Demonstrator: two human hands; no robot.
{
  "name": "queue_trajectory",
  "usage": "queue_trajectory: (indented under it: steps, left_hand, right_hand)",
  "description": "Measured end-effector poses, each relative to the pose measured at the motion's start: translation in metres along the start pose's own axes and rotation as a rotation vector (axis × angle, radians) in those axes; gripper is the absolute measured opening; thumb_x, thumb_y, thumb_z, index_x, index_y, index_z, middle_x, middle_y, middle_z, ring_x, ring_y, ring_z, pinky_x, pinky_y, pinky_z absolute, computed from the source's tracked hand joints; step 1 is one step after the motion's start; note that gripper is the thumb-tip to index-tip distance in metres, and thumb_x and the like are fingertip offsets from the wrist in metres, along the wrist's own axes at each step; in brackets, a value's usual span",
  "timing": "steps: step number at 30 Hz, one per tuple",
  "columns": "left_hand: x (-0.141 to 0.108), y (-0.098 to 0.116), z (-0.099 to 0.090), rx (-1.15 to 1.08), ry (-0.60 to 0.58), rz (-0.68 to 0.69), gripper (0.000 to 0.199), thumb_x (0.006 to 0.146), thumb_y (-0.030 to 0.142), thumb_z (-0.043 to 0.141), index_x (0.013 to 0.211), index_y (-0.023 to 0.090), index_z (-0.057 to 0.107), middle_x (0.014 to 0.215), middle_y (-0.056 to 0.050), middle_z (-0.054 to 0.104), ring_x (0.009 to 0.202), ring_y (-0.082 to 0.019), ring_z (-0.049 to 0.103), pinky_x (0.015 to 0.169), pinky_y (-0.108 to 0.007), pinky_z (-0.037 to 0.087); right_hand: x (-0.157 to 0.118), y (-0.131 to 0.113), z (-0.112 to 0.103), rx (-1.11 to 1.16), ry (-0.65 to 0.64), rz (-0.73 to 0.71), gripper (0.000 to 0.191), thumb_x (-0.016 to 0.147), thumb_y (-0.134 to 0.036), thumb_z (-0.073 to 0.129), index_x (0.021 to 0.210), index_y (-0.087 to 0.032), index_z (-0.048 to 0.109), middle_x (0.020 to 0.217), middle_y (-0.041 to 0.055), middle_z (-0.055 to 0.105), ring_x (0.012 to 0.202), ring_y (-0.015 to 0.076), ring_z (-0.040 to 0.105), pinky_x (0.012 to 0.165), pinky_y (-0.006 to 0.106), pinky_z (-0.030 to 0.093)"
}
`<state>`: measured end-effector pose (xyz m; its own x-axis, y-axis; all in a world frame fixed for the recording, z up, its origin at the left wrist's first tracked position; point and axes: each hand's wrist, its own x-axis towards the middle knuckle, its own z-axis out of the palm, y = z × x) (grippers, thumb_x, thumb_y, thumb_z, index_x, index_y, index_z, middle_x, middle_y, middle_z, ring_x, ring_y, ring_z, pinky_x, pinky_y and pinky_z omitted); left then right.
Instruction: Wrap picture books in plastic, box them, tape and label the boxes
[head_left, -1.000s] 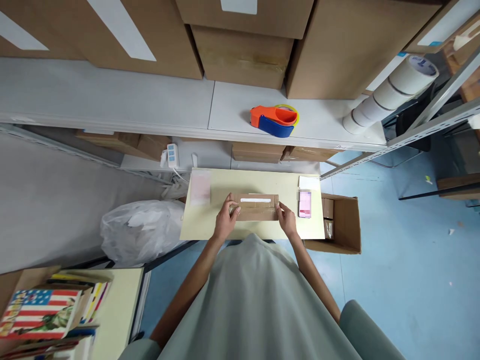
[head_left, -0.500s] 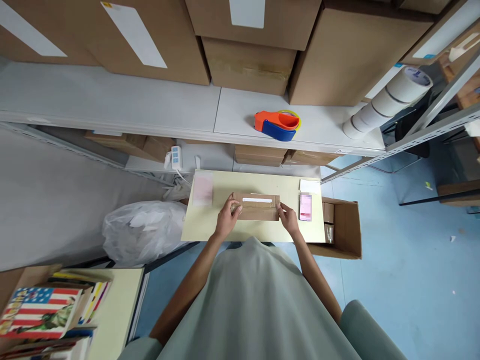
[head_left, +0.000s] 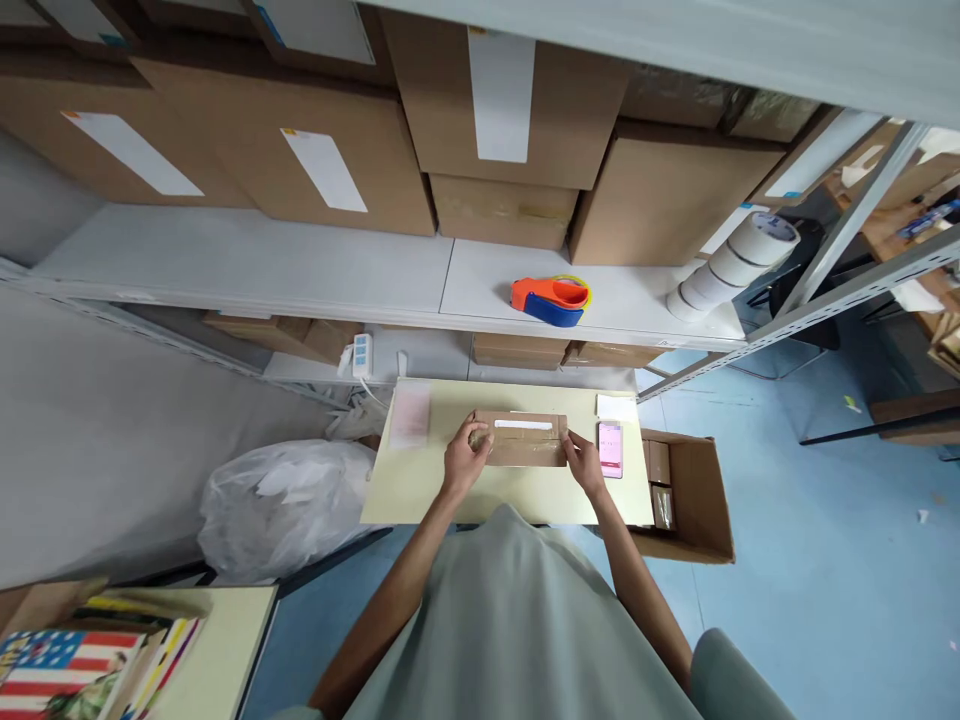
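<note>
A grey metal shelf [head_left: 322, 265] backs a narrow cream bench [head_left: 405, 490], and over the middle of that bench is a small cardboard box [head_left: 520, 440] with a white strip on its upper face. The left hand [head_left: 466, 457] grips its left end, thumb across the face; the right hand [head_left: 583, 464] pinches the right edge with its fingertips. That lighter right-hand hold looks the likelier to slip — if the left twisted or pulled, the box could swing out of it. The phone [head_left: 610, 450] lies just beside the right hand, so an outward sweep might nudge it toward the bench's right edge. Both forearms reach forward from the lower corners, converging toward the box, wrists fairly straight — whether the box rests on the bench or hangs just above it, I cannot tell.
</note>
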<state>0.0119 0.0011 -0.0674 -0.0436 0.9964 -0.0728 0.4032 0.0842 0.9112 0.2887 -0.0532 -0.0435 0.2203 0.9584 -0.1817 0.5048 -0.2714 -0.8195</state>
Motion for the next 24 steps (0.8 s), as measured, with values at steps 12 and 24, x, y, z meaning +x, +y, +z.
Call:
queue_trajectory:
  steps: [12,24]
  left_hand:
    - [0.003,-0.028,0.018,-0.073,0.021,0.057,0.019,0.086,0.038,0.071,0.100,0.026,0.070,0.140,-0.012,0.074,0.141,-0.032,0.067,0.116,-0.051,0.056]
    - [0.076,0.076,-0.012,-0.023,0.087,0.393,0.017,0.102,0.035,0.060,0.107,0.025,0.073,0.136,-0.012,0.075,0.132,-0.029,0.070,0.119,-0.051,0.053]
  right_hand:
    - [0.009,0.013,0.000,-0.126,-0.093,0.040,0.087,0.104,-0.084,0.027,0.122,-0.015,0.077,0.077,0.0096,0.076,0.067,0.0267,0.071,0.064,0.032,0.053]
    - [0.093,-0.088,-0.044,-0.382,0.200,-0.296,0.053,0.114,-0.045,0.043,0.150,-0.012,0.064,0.142,0.0232,0.074,0.129,0.0350,0.073,0.108,0.049,0.058]
